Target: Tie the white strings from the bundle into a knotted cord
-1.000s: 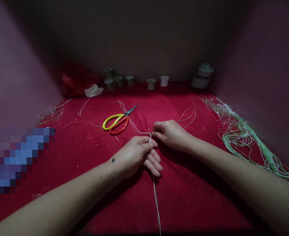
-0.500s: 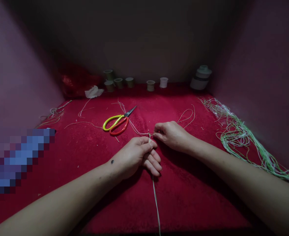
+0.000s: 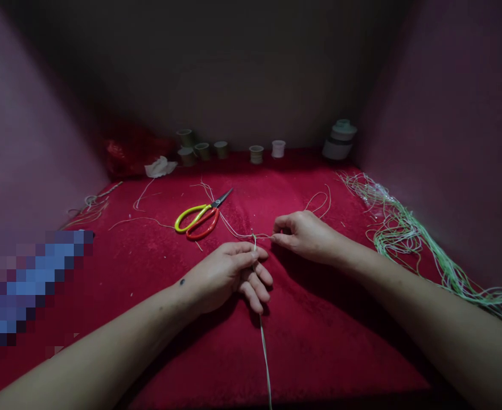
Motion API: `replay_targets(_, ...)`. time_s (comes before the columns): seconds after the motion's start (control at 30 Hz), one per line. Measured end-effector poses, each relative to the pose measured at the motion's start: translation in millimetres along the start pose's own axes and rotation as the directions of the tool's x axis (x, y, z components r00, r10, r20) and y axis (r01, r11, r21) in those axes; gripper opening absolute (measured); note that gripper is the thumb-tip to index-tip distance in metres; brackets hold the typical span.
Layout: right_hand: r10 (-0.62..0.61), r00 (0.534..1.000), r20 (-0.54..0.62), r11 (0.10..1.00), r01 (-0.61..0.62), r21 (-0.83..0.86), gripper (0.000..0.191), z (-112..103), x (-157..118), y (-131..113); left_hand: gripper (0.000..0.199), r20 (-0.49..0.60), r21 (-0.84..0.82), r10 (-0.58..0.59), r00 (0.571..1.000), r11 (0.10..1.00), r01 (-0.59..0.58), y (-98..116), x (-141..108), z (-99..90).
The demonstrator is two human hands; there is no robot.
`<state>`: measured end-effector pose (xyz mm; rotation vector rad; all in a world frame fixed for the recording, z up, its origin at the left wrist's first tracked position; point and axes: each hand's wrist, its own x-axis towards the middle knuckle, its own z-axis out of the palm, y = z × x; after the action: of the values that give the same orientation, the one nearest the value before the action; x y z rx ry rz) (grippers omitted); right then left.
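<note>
Between thumb and forefinger, my left hand [image 3: 242, 273] pinches pale green-white cords [image 3: 265, 353] that hang down past the front edge of the red cloth. A small loop of cord stands up just above that pinch. To its right, my right hand [image 3: 304, 234] pinches the end of a thin cord [image 3: 264, 236] and holds it out sideways from the loop. From the same spot a pale strand runs left toward the scissors [image 3: 204, 216], which have one yellow and one red handle and lie with the blades pointing away.
Green and white cords [image 3: 439, 256] lie in a long bundle at the right. Several thread spools [image 3: 256, 154] and a pale container [image 3: 339, 139] stand at the back. A crumpled tissue [image 3: 160, 167] and red plastic bag [image 3: 135, 151] are at back left. Walls rise on both sides.
My right hand has moved a little away from my left, drawing out more of the thin cord between them. The whole view has shifted slightly. My left hand keeps its pinch.
</note>
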<state>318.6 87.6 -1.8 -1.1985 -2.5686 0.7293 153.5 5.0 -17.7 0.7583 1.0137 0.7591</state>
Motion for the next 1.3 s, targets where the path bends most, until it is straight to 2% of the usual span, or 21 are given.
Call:
replay_targets(0.43, 0.013, 0.997, 0.081, 0.998, -0.019, 0.064, 0.017, 2, 1, -3, 0.016, -0.034, 0.037, -0.047, 0.998, 0.998, 0.048, 3, -6, 2.4)
replay_targets(0.6, 0.011, 0.994, 0.105, 0.992, -0.024, 0.126, 0.016, 2, 1, -5, 0.019, -0.112, 0.111, -0.003, 0.994, 0.994, 0.016, 4, -9, -2.8)
replay_targets(0.7, 0.031, 0.99, 0.138, 0.979, -0.057, 0.195, 0.016, 1, 1, -6, 0.019, -0.189, 0.216, 0.051, 0.981, 0.976, -0.009, 7, -9, -4.9)
replay_targets(0.8, 0.045, 0.98, 0.194, 0.948, -0.103, 0.302, 0.014, -1, 0, -5, 0.018, -0.287, 0.475, 0.237, 0.928, 0.877, -0.077, 10, -12, -3.1)
replay_targets(0.87, 0.052, 0.962, 0.268, 0.891, -0.166, 0.423, 0.013, -2, -1, -5, 0.018, -0.275, 0.579, 0.306, 0.911, 0.809, -0.098, 11, -13, -1.1)
replay_targets(0.97, 0.06, 0.93, 0.363, 0.712, -0.295, 0.638, 0.011, -2, -3, -4, 0.02, -0.184, 0.53, 0.219, 0.958, 0.843, -0.091, 11, -13, -0.1)
replay_targets(1.07, 0.061, 0.917, 0.394, 0.527, -0.365, 0.767, 0.01, 0, -6, -4, 0.036, -0.064, 0.369, 0.096, 0.993, 0.927, -0.066, 10, -12, -1.2)
replay_targets(1.17, 0.058, 0.908, 0.414, 0.407, -0.401, 0.821, 0.012, 2, -8, -5, 0.051, 0.104, 0.104, 0.0, 0.995, 0.994, -0.011, 10, -11, 0.0)
replay_targets(1.23, 0.058, 0.904, 0.423, 0.339, -0.416, 0.844, 0.011, 2, -8, -6, 0.048, 0.195, -0.064, -0.007, 0.981, 0.998, 0.02, 8, -10, 3.1)
replay_targets(1.3, 0.058, 0.894, 0.444, 0.285, -0.441, 0.851, 0.01, 3, -7, -7, 0.039, 0.239, -0.169, 0.007, 0.971, 0.985, 0.034, 5, -7, 7.0)
